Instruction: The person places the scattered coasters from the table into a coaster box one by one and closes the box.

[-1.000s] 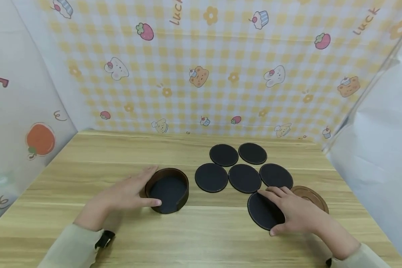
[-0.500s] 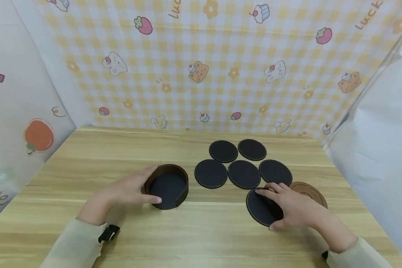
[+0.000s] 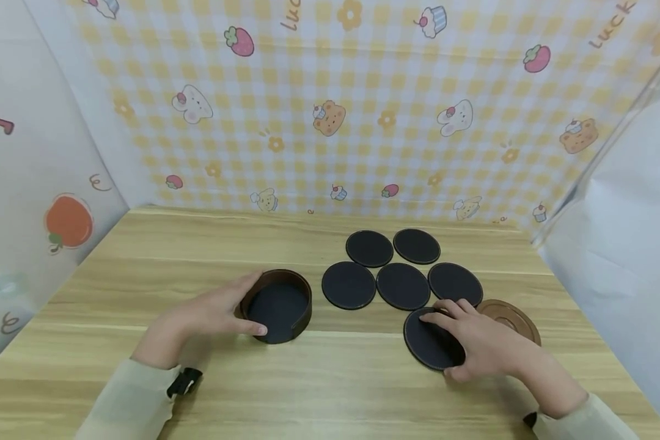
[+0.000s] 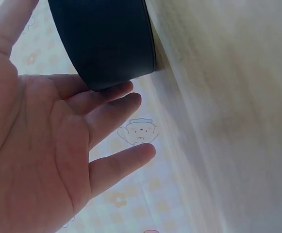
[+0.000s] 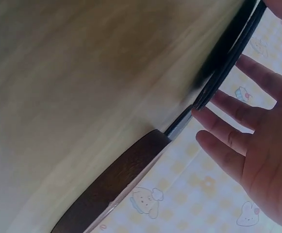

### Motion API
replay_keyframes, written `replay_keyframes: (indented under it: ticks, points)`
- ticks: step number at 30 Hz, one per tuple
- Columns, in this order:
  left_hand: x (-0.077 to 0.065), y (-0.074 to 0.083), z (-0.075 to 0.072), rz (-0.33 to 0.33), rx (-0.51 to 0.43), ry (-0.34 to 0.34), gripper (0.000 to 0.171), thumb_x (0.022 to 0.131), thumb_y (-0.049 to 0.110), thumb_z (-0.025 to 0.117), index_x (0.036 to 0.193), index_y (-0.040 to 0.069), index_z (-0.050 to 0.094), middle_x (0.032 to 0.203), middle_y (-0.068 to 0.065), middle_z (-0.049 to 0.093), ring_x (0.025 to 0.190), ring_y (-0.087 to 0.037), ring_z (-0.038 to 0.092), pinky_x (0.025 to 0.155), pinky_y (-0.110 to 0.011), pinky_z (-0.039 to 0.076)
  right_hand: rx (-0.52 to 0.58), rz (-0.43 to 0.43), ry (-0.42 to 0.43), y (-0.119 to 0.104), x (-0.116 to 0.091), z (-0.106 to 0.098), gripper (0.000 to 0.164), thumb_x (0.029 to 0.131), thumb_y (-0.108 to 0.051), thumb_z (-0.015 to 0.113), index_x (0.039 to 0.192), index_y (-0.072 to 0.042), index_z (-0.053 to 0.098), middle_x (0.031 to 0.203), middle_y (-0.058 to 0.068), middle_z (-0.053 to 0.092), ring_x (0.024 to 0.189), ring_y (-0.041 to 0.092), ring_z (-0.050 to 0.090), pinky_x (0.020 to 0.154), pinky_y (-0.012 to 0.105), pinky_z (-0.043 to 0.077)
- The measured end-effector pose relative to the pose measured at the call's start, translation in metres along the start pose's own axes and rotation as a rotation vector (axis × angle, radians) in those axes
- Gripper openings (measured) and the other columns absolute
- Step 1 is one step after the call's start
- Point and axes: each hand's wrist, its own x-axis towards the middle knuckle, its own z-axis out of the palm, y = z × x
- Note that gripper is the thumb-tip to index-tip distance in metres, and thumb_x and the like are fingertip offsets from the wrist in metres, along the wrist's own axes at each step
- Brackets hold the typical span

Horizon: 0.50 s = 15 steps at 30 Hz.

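Note:
A round, dark coaster holder with a gap in its near wall stands left of centre. My left hand holds it, thumb over the near left rim and fingers along the far left side. In the left wrist view the holder's smooth dark wall lies against the fingers. A round black coaster lies at the front right. My right hand grips it across, thumb at the near edge and fingertips toward the far edge. In the right wrist view that coaster shows edge-on at the fingers.
Behind the right hand several black coasters lie flat, among them a left one and a back one. A brown round lid-like disc sits partly hidden beside the right hand. A checked cloth backdrop closes off the table's far side.
The head view has tilted and shifted slightly. The right hand has drawn its coaster a little to the left, and its thumb has come in at the edge. The left hand stays on the holder.

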Motion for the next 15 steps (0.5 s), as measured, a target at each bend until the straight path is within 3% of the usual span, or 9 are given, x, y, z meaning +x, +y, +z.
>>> replay_keyframes:
  ticks: [15]
  points:
    - [0.001, -0.002, 0.000, 0.009, 0.006, 0.012, 0.114, 0.081, 0.049, 0.078, 0.157, -0.003, 0.012, 0.162, -0.027, 0.019, 0.149, -0.046, 0.021, 0.115, -0.063, 0.024, 0.020, -0.009, 0.074, -0.015, 0.011, -0.003, 0.077, 0.065, -0.036, 0.083, 0.136, -0.025, 0.056, 0.137, 0.011, 0.048, 0.112, 0.024, 0.045, 0.071, 0.036, 0.048]
